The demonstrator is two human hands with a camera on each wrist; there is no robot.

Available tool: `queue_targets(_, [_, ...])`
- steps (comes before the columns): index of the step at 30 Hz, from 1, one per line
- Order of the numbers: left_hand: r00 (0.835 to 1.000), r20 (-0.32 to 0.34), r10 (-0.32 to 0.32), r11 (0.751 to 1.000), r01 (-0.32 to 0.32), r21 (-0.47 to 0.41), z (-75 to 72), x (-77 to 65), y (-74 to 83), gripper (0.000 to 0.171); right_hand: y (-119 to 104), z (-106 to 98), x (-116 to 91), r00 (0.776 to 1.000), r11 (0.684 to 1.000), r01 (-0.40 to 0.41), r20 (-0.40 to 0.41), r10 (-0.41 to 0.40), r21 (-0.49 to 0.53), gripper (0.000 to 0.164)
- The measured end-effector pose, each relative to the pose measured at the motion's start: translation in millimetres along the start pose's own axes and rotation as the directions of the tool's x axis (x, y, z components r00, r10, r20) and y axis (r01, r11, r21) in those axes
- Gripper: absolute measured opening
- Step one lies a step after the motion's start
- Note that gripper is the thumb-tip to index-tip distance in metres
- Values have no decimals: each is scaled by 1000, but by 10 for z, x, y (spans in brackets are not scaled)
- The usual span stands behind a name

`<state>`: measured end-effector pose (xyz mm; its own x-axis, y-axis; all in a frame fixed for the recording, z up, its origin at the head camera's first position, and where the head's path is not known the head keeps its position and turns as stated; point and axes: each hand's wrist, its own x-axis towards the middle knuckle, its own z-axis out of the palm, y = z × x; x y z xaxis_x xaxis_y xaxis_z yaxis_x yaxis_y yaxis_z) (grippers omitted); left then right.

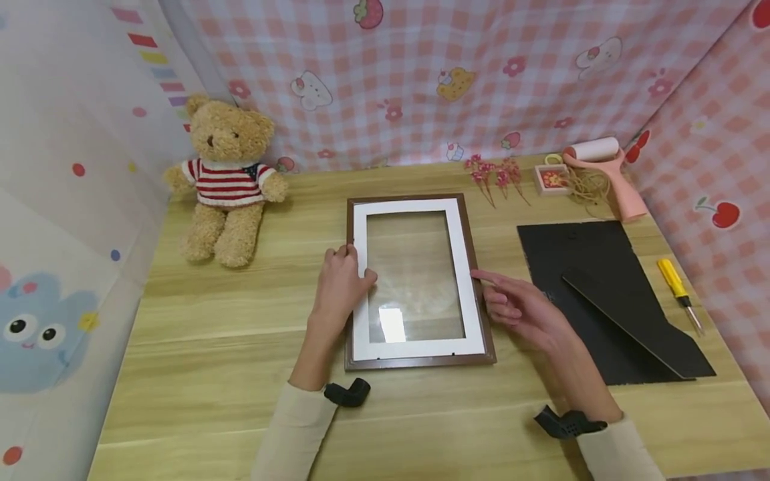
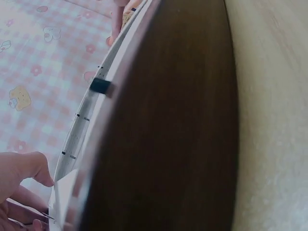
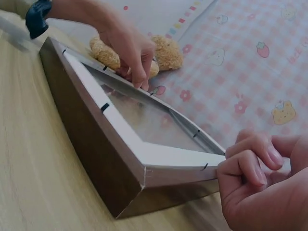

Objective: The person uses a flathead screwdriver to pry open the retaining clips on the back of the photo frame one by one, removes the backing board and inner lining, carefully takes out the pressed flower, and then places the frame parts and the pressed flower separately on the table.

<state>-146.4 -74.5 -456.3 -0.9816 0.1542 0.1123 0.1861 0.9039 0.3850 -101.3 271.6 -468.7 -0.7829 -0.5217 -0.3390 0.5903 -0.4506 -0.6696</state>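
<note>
A brown picture frame (image 1: 421, 364) lies on the table with its inner side up, and a white mat (image 1: 361, 327) surrounds the clear pane (image 1: 415, 267). Small dark tabs (image 3: 105, 108) line its rim in the right wrist view. At the left side, my left hand (image 1: 339, 280) grips the rim, thumb over the mat and fingers curled at the outside. On the opposite side my right hand (image 1: 523, 307) touches the rim with a straight index finger; its other fingers are bent. The left wrist view shows mostly the frame's side (image 2: 168, 120).
A black backing board (image 1: 568, 240) with a stand leg (image 1: 625, 327) lies right, beside a yellow screwdriver (image 1: 672, 277). Behind are pink dried flowers (image 1: 496, 175), a small box (image 1: 551, 182), twine (image 1: 588, 187) and a pink lint roller (image 1: 625, 190). A teddy bear (image 1: 231, 140) sits back left.
</note>
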Motion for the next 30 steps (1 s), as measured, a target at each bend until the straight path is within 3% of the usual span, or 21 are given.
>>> queue_targets(2, [1000, -12, 12, 1000, -12, -6, 67, 18, -71, 58, -10, -5, 22, 1000, 1000, 6, 4, -6, 30, 40])
queue_targets(4, [1000, -10, 11, 1000, -11, -17, 66, 19, -82, 59, -15, -4, 55, 1000, 1000, 13, -24, -14, -17, 36])
queue_targets(6, [1000, -7, 8, 1000, -8, -30, 68, 17, -91, 60, -17, 8, 97, 995, 987, 21, -91, -36, -159, 33])
queue_targets(7, [1000, -7, 7, 999, -8, -35, 68, 12, -94, 60, -19, 25, 120, 989, 964, 16, -134, -54, -265, 30])
queue_targets(9, [1000, -5, 3, 999, -3, -38, 49, 0, -77, 58, -23, 72, 170, 974, 866, 1, -195, -114, -499, 22])
queue_targets(11, [1000, -21, 13, 999, -13, -36, 79, -8, -108, 57, -32, 132, 211, 958, 727, -20, -222, -183, -686, 19])
queue_targets(13, [1000, -19, 20, 999, -20, -45, 89, -19, -129, 56, -41, 197, 238, 943, 601, -25, -218, -251, -799, 24])
queue_targets(14, [1000, -13, 21, 998, -22, -53, 95, -19, -143, 56, -44, 227, 249, 938, 563, -20, -211, -276, -826, 25])
queue_targets(16, [1000, 14, 20, 996, -19, -85, 54, -35, -152, 55, -50, 277, 260, 929, 528, -22, -212, -303, -849, 28])
queue_targets(19, [998, 59, 28, 989, -19, -148, 41, -45, -213, 56, -41, 302, 276, 921, 549, -13, -223, -318, -836, 35])
queue_targets(20, [997, 63, 34, 986, -23, -167, 106, -37, -285, 57, -35, 303, 276, 921, 561, -12, -228, -317, -828, 38])
queue_targets(26, [998, 60, 34, 943, -12, -334, 330, -71, -587, 59, -37, 303, 231, 921, 667, 36, -234, -311, -744, 43])
queue_targets(30, [999, 12, 43, 922, -35, -385, 145, -177, -485, 52, -86, 301, 182, 919, 697, 73, -223, -324, -713, 43])
